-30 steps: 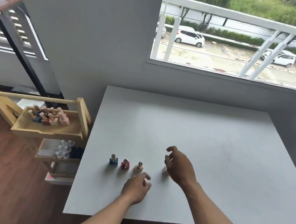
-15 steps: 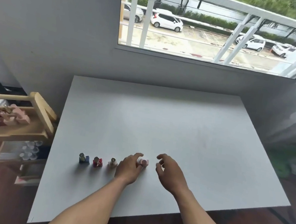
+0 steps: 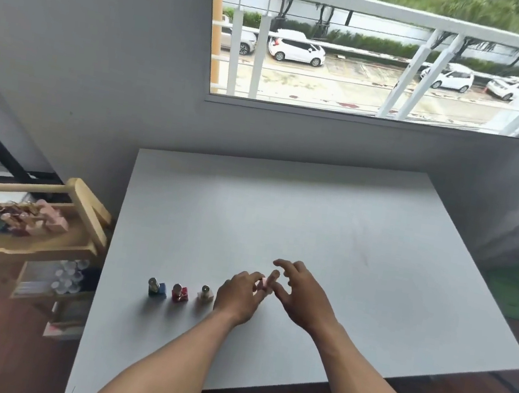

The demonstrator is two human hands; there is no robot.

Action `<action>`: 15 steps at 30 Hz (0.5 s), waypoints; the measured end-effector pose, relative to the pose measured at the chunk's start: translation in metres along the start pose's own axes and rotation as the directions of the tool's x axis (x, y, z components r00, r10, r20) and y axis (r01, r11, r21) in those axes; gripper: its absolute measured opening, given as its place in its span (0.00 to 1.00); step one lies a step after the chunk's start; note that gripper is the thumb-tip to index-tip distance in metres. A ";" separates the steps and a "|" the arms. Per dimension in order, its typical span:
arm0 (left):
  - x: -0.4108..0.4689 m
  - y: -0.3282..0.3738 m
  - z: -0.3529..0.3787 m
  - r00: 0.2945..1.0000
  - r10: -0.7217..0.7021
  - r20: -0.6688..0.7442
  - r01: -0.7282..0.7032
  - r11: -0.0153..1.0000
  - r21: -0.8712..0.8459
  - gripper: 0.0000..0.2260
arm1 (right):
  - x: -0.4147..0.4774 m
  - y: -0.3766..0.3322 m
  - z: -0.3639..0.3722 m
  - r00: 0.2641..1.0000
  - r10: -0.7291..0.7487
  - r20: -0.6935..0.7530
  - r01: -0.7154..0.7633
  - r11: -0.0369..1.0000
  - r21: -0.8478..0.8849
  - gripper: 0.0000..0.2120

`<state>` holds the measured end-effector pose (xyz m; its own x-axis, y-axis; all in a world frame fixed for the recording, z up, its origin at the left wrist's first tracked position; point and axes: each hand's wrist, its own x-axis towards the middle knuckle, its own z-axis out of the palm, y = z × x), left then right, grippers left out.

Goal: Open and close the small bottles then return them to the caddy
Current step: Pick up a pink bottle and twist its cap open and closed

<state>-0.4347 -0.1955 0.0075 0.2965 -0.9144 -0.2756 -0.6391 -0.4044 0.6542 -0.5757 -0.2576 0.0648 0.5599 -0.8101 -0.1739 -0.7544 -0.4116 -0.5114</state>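
At the near edge of the white counter (image 3: 314, 224), we bring both hands together over a small pink bottle (image 3: 262, 285), the fourth in a row that begins with a blue bottle (image 3: 157, 288), a red bottle (image 3: 180, 293) and a pale bottle (image 3: 205, 293). Our left hand (image 3: 239, 297), just right of the pale bottle, closes its fingertips on the pink bottle's body; our right hand (image 3: 302, 295) comes in from the far side of the pink bottle with fingers spread and its thumb and forefinger reaching toward the cap, though we cannot tell whether they are touching it yet. The pink bottle sits between the two hands, mostly hidden by them, on or just above the counter. We judge it light, rigid and probably glass, so easily tipped and slick in the fingers; the sensible hold is the squat body pinched low in one hand and the narrow cap taken between the thumb and forefinger of the other. The wooden caddy (image 3: 24, 248), holding more small bottles, stands well left of the row, off the counter's edge.
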 end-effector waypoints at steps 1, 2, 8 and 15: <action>0.000 0.002 -0.004 1.000 0.010 -0.002 -0.010 1.000 0.019 0.14 | 0.002 -0.003 -0.004 1.000 -0.010 -0.017 0.010 1.000 0.000 0.18; 0.001 0.004 -0.008 1.000 0.019 -0.003 -0.019 0.999 0.038 0.14 | 0.003 -0.006 -0.007 0.999 -0.019 -0.031 0.019 1.000 0.003 0.18; 0.000 0.011 -0.031 0.997 0.071 -0.029 -0.069 0.995 0.079 0.15 | 0.010 -0.021 -0.024 0.995 -0.083 -0.062 0.081 0.996 -0.030 0.12; -0.006 0.013 -0.056 0.991 0.099 -0.088 -0.090 0.991 0.100 0.17 | 0.021 -0.033 -0.043 0.992 -0.099 -0.080 0.092 0.992 -0.090 0.12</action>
<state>-0.4049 -0.1942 0.0572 0.2929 -0.9449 -0.1461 -0.7310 -0.3198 0.6027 -0.5540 -0.2788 0.1144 0.6030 -0.7959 -0.0547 -0.7273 -0.5203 -0.4475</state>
